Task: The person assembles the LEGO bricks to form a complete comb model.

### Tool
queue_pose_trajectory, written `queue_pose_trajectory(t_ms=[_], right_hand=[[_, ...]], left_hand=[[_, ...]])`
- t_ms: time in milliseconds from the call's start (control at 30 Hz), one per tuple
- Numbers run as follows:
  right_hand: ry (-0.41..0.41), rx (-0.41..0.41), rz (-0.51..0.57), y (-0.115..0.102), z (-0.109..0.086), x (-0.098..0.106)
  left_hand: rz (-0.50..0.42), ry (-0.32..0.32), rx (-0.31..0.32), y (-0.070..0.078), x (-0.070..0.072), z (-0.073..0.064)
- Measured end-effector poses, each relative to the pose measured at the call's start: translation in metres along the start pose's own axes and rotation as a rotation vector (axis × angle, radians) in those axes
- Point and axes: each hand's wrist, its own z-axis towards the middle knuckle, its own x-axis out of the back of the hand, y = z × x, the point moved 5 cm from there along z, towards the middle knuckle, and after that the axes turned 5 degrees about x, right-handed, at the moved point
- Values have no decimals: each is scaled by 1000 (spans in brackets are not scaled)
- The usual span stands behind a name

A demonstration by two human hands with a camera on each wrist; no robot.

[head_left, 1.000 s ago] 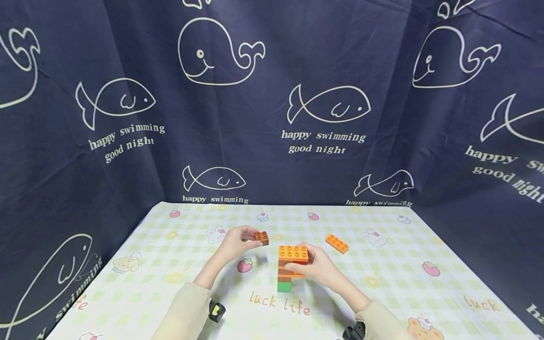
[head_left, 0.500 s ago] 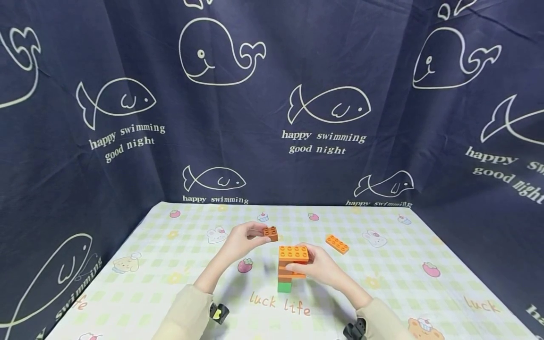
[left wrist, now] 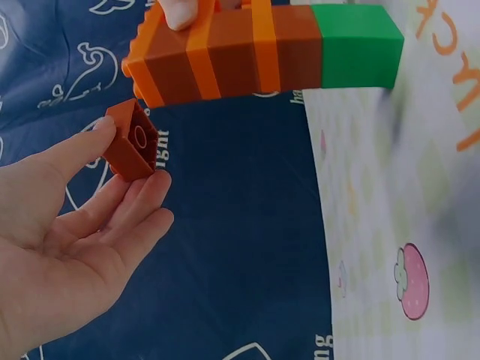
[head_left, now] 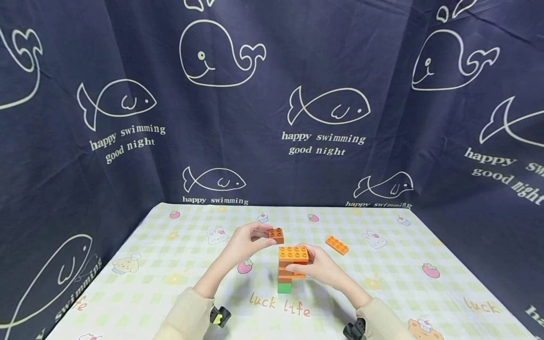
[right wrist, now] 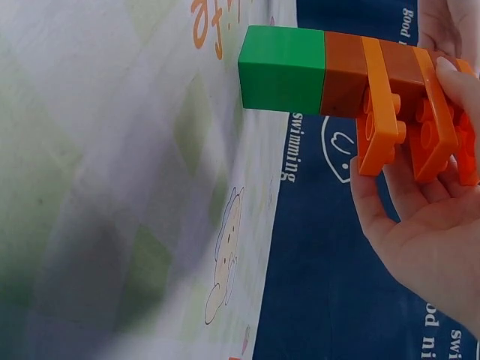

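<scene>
Between thumb and fingers my left hand [head_left: 246, 241] pinches a small brown toy brick [head_left: 276, 235] with four-sided studs on top. In the left wrist view the hollow underside of this brown brick [left wrist: 135, 141] shows. It hovers just behind and above a brick tower [head_left: 293, 254]. That tower stands upright, with a green block [right wrist: 282, 69] at its foot and brown bricks alternating with orange plates that jut to the right. My right hand [head_left: 318, 268] grips the upper tower from the right, thumb on the near side, fingers behind it.
A loose orange plate [head_left: 337, 245] with studs lies on the table behind the right hand. The table wears a checked, printed cloth [head_left: 148, 283]. A dark blue printed curtain [head_left: 272, 156] encloses the back and sides.
My left hand has carried the brown brick to the right, rising and then dipping a little, closer to the tower top. The right hand keeps its grip on the tower.
</scene>
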Motion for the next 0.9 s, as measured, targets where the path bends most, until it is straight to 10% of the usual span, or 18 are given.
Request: queue_pose_trajectory(t_ms=[333,633,900], right_hand=[[-4,14,8,1,1,-1],[1,32,6,1,1,-2],[2,50,-5,1,0,-1]], left_hand=[[-5,-22,-25,-13,-9,7],[2,-69,-56,22,-9,-11],[4,-81,-90,-6,-19,1]])
